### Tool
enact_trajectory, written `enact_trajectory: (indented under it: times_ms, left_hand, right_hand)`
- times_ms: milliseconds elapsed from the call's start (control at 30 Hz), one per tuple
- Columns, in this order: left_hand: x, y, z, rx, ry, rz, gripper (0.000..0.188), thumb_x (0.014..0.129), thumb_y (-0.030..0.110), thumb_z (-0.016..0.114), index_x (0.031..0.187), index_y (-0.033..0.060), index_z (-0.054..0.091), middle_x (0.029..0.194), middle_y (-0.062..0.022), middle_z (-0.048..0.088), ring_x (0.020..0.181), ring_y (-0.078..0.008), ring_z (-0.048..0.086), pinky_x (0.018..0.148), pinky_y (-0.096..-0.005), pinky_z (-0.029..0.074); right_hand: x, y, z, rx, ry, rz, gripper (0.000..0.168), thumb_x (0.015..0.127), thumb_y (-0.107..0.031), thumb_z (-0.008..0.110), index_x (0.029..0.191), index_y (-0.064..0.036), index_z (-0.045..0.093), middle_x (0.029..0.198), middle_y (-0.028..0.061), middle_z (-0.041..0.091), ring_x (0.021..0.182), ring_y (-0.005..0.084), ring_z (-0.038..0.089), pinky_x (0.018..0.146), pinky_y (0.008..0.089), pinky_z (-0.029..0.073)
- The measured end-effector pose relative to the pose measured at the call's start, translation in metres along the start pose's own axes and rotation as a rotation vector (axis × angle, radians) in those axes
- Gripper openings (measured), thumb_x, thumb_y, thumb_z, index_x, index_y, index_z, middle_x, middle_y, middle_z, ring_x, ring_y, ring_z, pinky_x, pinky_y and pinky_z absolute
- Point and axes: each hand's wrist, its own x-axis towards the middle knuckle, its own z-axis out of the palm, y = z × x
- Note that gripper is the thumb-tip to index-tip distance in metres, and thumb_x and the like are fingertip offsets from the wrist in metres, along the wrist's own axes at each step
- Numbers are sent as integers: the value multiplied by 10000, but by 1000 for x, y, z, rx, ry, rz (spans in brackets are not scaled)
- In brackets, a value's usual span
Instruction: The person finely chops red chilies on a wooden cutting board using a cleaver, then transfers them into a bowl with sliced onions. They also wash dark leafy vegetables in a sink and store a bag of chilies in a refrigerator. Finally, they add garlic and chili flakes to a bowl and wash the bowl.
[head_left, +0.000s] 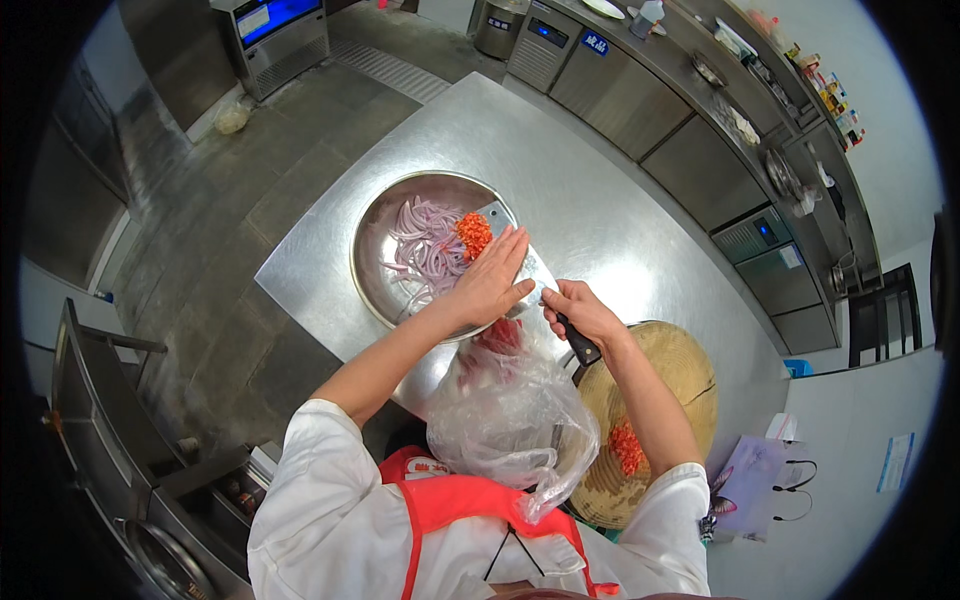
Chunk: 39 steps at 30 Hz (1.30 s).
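Note:
My right hand (583, 311) grips the black handle of a cleaver (535, 271), whose broad blade reaches over a round metal bowl (361, 279). Flat against the blade lies my left hand (491, 274), palm down, thumb out to the side. Finely chopped red chili (474, 234) is heaped by its fingertips, at the blade's far edge. Sliced purple onion (427, 236) fills part of the bowl, with a few red bits on it. More chopped chili (627, 448) sits on a round wooden chopping block (684, 375) under my right forearm.
A clear plastic bag (510, 420) with something red inside lies between my arms, against the bowl. All this rests on a steel table (570, 180). A steel counter with cabinets (701, 180) runs along the far right. A purple bag (754, 480) is at the right.

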Motion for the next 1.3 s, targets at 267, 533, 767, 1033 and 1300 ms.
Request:
enact_trajectory:
  times_ms: [267, 533, 767, 1033, 1300]
  left_hand:
    - [16, -27, 15, -15, 109, -139, 800, 909, 469, 403, 1388, -103, 111, 1456, -287, 112, 1375, -397, 79, 1119, -442, 113]
    - [10, -72, -17, -221, -72, -545, 786, 932, 489, 367, 1356, -146, 179, 1445, -308, 142, 1373, -388, 100, 1127, -377, 114]
    - [11, -42, -109, -757, 390, -271, 373, 834, 57, 564, 1186, -59, 522, 1132, -241, 575, 1053, -334, 565, 914, -348, 439]
    - [8, -35, -108, -411, 319, -316, 396, 735, -64, 579, 1127, -7, 561, 1110, -218, 589, 1003, -320, 602, 854, -349, 490]
    - [-35, -54, -94, 268, 97, -156, 424, 769, 148, 675, 1153, 12, 557, 1177, -178, 531, 1125, -330, 499, 954, -383, 394]
  right_hand:
    - [1, -9, 3, -126, 43, -37, 207, 926, -210, 523, 836, -25, 500, 605, 8, 512, 461, 80, 465, 415, 237, 384]
    - [-45, -29, -1, -267, 199, -116, 208, 913, -180, 539, 824, 2, 497, 595, 27, 515, 443, 87, 466, 411, 247, 381]
    - [-72, -40, -4, -232, 328, -191, 220, 904, -181, 548, 785, -10, 475, 608, 26, 514, 451, 84, 472, 413, 248, 389]
    - [-90, -19, 2, -157, 459, -256, 236, 893, -185, 563, 772, 1, 483, 598, 41, 524, 441, 89, 487, 399, 241, 391]
    - [-169, 33, -6, 178, 699, -319, 166, 905, -203, 551, 858, -46, 524, 649, 2, 525, 487, 62, 482, 446, 213, 399]
